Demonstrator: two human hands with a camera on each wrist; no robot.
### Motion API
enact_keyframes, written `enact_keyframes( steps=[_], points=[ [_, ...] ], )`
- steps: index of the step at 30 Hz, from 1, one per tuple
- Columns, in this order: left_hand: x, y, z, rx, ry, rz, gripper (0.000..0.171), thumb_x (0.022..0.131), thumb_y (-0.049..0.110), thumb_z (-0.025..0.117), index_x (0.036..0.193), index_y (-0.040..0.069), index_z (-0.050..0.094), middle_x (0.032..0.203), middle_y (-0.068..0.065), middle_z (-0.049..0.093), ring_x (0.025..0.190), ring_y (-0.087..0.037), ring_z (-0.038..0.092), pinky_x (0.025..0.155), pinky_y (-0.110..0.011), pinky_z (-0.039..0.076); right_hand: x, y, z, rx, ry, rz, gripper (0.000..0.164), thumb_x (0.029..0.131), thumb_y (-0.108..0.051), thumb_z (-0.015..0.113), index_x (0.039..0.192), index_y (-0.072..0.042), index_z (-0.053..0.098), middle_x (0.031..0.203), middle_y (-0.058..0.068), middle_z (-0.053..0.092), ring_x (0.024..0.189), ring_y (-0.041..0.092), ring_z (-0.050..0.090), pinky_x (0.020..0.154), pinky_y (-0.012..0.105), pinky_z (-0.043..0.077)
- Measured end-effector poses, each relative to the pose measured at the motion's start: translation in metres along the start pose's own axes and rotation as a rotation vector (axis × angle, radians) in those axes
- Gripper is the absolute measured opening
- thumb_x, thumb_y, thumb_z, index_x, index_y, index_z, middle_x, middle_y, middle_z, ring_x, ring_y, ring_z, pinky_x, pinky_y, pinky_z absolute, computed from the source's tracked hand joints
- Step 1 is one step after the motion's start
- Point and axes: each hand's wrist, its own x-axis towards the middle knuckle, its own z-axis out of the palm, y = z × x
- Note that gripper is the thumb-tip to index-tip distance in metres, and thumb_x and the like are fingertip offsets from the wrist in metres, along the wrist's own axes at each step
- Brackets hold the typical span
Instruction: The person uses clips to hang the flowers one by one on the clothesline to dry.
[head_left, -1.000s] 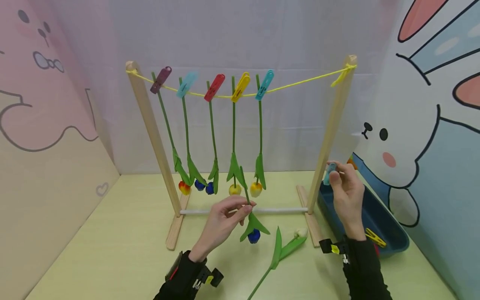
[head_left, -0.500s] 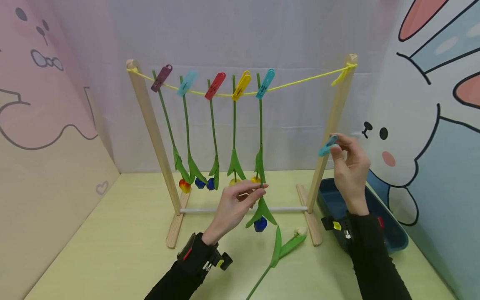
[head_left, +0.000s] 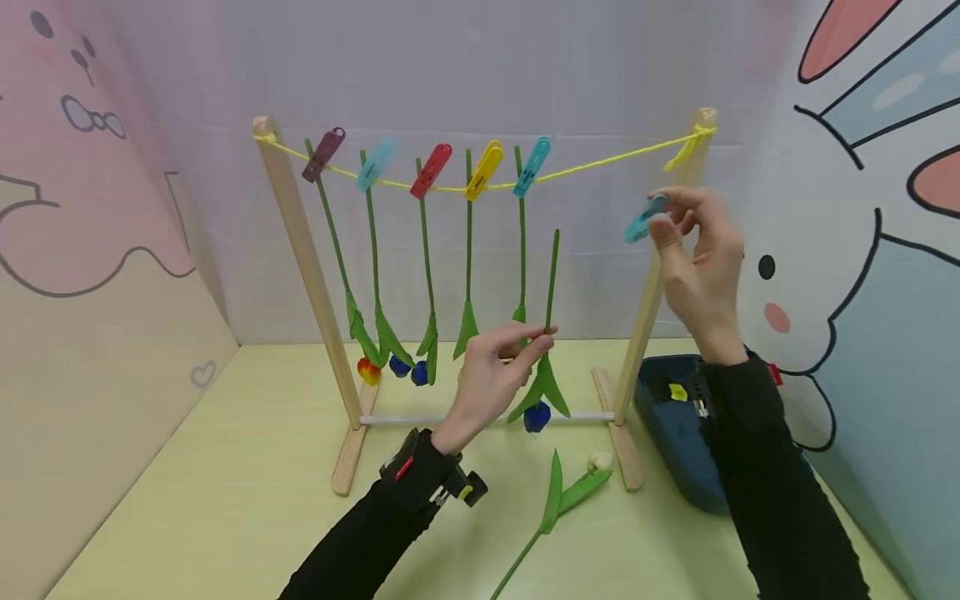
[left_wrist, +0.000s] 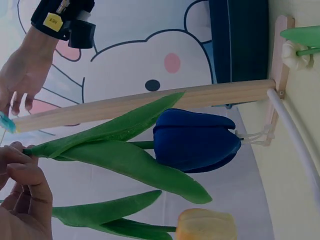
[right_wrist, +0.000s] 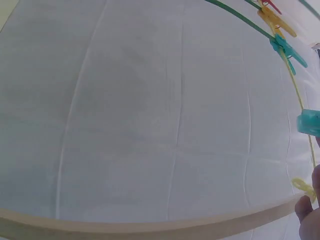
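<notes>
My left hand [head_left: 498, 371] pinches the green stem of a blue tulip [left_wrist: 197, 141], which hangs head-down with its cut end pointing up. In the head view the tulip is in front of the rack, right of the hanging flowers. Up by the right post, my right hand [head_left: 697, 258] pinches a light blue clothespin [head_left: 647, 219] between thumb and fingers, below the yellow string [head_left: 615, 162]. Several tulips hang upside down from that string, held by a purple clothespin [head_left: 323, 155], a red clothespin [head_left: 431, 171], a yellow clothespin [head_left: 483, 171] and blue ones.
A white tulip [head_left: 600, 462] lies on the table [head_left: 247, 500] in front of the rack. The wooden post [head_left: 649, 312] and foot stand at right, joined by a white crossbar [head_left: 420, 421]. Beside them sits a dark blue bin [head_left: 686, 475], partly behind the right forearm.
My left hand has carried the blue tulip up and to the right. My right hand has risen from the bin with the clothespin to near the top of the right post.
</notes>
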Motion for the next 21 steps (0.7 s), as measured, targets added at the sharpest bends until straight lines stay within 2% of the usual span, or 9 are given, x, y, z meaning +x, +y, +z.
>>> enact_keyframes(
  steps=[1,4,6,8,11,13,14,18,21],
  points=[
    [0.002,-0.020,0.006,0.010,0.009,0.023,0.031,0.102,0.027,0.060,0.133,0.025,0.067,0.115,0.009,0.069,0.053,-0.005,0.047,0.052,-0.022,0.039,0.005,-0.002,0.002,0.003,0.000,0.004,0.050,0.091,-0.033,0.068,0.112,0.012,0.065,0.091,-0.025,0.057,0.085,-0.002,0.043,0.081,0.021,0.029],
    [0.013,-0.049,0.017,0.042,0.026,0.016,0.035,0.102,0.029,0.060,0.137,0.029,0.063,0.122,0.010,0.067,0.047,-0.005,0.042,0.047,-0.023,0.034,0.017,-0.008,0.006,0.013,-0.003,0.035,0.041,0.093,-0.024,0.069,0.111,0.012,0.065,0.086,-0.025,0.058,0.080,-0.002,0.044,0.075,0.021,0.026],
    [0.022,-0.046,0.019,0.048,0.029,-0.002,0.035,0.102,0.028,0.060,0.137,0.026,0.063,0.126,0.007,0.068,0.044,-0.008,0.042,0.046,-0.025,0.034,0.024,-0.012,0.009,0.032,-0.006,0.067,0.029,0.094,-0.015,0.069,0.109,0.010,0.066,0.085,-0.023,0.060,0.077,-0.002,0.050,0.071,0.017,0.032],
    [0.032,-0.059,0.024,0.058,0.046,0.011,0.035,0.103,0.030,0.058,0.138,0.027,0.062,0.129,0.008,0.068,0.043,-0.008,0.040,0.045,-0.026,0.033,0.030,-0.014,0.012,0.067,-0.014,0.081,0.017,0.095,-0.009,0.068,0.106,0.004,0.068,0.086,-0.021,0.062,0.074,-0.001,0.057,0.067,0.014,0.039],
    [0.046,-0.102,0.034,0.061,0.080,0.041,0.037,0.103,0.037,0.056,0.138,0.029,0.061,0.132,0.011,0.067,0.042,-0.005,0.039,0.046,-0.026,0.033,0.040,-0.015,0.015,0.125,-0.020,0.090,0.009,0.097,-0.007,0.066,0.105,-0.006,0.070,0.089,-0.019,0.063,0.073,-0.001,0.066,0.057,0.013,0.044],
    [0.051,-0.077,0.030,0.059,0.091,0.048,0.035,0.103,0.037,0.056,0.136,0.026,0.064,0.129,0.008,0.069,0.042,-0.006,0.040,0.047,-0.026,0.033,0.046,-0.016,0.018,0.162,-0.010,0.096,0.008,0.096,-0.007,0.066,0.103,-0.010,0.071,0.086,-0.017,0.062,0.069,-0.001,0.067,0.055,0.013,0.043],
    [0.054,-0.054,0.025,0.045,0.092,0.036,0.036,0.103,0.038,0.056,0.134,0.023,0.065,0.127,0.003,0.071,0.042,-0.008,0.040,0.047,-0.028,0.033,0.049,-0.017,0.019,0.179,-0.001,0.105,0.008,0.096,-0.007,0.066,0.102,-0.010,0.071,0.084,-0.016,0.061,0.064,-0.001,0.065,0.053,0.013,0.039],
    [0.062,0.066,0.001,0.003,0.089,0.012,0.039,0.103,0.037,0.057,0.127,0.010,0.070,0.116,-0.009,0.074,0.041,-0.012,0.043,0.046,-0.028,0.035,0.059,-0.019,0.026,0.285,0.034,0.141,0.006,0.095,-0.006,0.068,0.097,-0.010,0.071,0.080,-0.009,0.059,0.048,0.003,0.052,0.049,0.015,0.030],
    [0.070,0.079,0.000,0.012,0.102,-0.006,0.038,0.102,0.032,0.058,0.128,0.006,0.069,0.113,-0.012,0.075,0.040,-0.012,0.042,0.045,-0.028,0.033,0.064,-0.021,0.030,0.338,0.029,0.141,0.010,0.094,-0.003,0.068,0.094,-0.013,0.071,0.079,-0.007,0.059,0.041,0.004,0.042,0.046,0.016,0.024]
  ],
)
